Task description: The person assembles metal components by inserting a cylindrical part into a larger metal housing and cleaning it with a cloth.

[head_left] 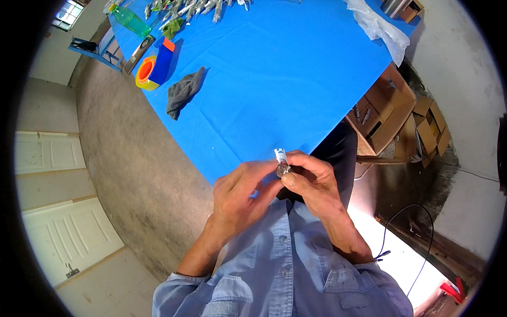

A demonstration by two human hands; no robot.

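Both my hands meet close to my chest, just past the near edge of the blue table [274, 79]. My right hand [311, 182] pinches a small metal fitting with a white plastic end [282, 161] between thumb and fingers. My left hand [245, 193] closes on the same small part from the left, its fingertips touching the metal end. The lower part of the piece is hidden by my fingers. My light blue shirt fills the bottom of the view.
On the table lie a grey rag [184, 92], a yellow-orange-blue tape dispenser [153, 68], a green bottle [131, 20], several metal parts along the far edge [200, 8] and a clear plastic bag [377, 24]. Open cardboard boxes [385, 113] stand on the floor at right; a black cable [417, 232] runs there.
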